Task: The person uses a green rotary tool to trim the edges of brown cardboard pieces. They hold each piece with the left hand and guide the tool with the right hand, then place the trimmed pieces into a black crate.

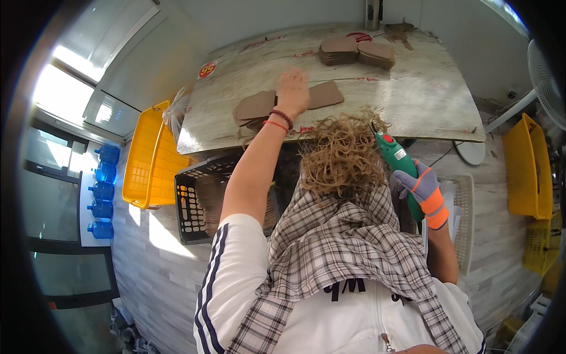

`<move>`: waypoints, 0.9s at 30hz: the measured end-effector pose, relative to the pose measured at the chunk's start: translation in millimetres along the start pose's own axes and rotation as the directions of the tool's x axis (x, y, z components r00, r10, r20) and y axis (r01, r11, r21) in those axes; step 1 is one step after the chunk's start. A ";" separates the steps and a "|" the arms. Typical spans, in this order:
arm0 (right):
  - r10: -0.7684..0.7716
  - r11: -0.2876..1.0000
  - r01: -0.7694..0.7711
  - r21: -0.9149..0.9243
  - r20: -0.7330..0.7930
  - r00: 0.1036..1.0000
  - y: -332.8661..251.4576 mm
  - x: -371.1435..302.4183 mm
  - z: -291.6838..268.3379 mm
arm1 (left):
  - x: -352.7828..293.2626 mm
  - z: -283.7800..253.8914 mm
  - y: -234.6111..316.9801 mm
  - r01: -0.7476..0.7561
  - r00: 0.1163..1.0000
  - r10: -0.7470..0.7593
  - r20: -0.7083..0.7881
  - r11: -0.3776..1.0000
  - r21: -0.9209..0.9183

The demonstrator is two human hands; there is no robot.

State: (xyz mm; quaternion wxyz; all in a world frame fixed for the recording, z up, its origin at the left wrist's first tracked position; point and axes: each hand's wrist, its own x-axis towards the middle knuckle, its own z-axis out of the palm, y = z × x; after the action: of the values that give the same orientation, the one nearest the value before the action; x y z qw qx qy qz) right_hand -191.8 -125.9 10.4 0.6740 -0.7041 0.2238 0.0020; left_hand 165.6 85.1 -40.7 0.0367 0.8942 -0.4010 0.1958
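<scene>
My bare left hand (pixel 293 91), fingers stretched out and a little blurred, is over the tabletop between a pile of brown flat pieces (pixel 257 105) and a single brown flat piece (pixel 325 95). It appears to hold nothing; whether it touches the piece on its right I cannot tell. In a grey and orange glove, my right hand (pixel 421 187) is wrapped round green electric scissors (pixel 396 154), their metal tip pointing up and left toward the table edge. A tangle of thin brown offcut strips (pixel 342 156) lies on my lap, over a checked cloth (pixel 330 230).
Two stacks of brown pieces (pixel 356 53) stand at the table's (pixel 413 88) far side. Below its left edge are a black crate (pixel 191 206) and a yellow basket (pixel 154 150). On the right are a white basket (pixel 466 218), another yellow basket (pixel 526 168) and a fan (pixel 545 76).
</scene>
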 end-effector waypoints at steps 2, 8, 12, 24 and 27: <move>-0.007 1.000 0.007 -0.012 0.002 1.000 -2.5 -1.2 1.8 | 2.7 29.4 14.1 0.108 0.984 -0.109 0.141 0.994 0.017; -0.018 0.999 0.017 -0.028 -0.069 0.997 9.5 -6.1 -3.4 | 11.6 28.2 38.9 0.513 0.820 -0.403 0.405 0.833 -0.209; -0.072 0.996 0.065 -0.061 -0.106 0.992 17.9 7.8 -1.3 | -0.1 21.4 49.2 0.645 0.732 -0.463 0.499 0.238 -0.726; -0.062 0.994 0.075 0.076 -0.166 0.984 -19.6 12.9 24.8 | -26.7 -59.7 151.3 -0.262 0.788 -0.427 0.444 -0.885 -0.385; -0.079 0.993 0.091 0.077 -0.151 0.985 -24.8 9.1 27.8 | -25.4 -67.7 163.9 -0.245 0.751 -0.406 0.521 -0.904 -0.351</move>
State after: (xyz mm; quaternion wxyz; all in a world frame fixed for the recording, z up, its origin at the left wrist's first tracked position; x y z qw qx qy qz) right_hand -167.4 -102.5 28.5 0.6838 -0.6825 0.2427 -0.0882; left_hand 8.7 7.3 -3.0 0.9635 0.1719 0.0460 -0.1999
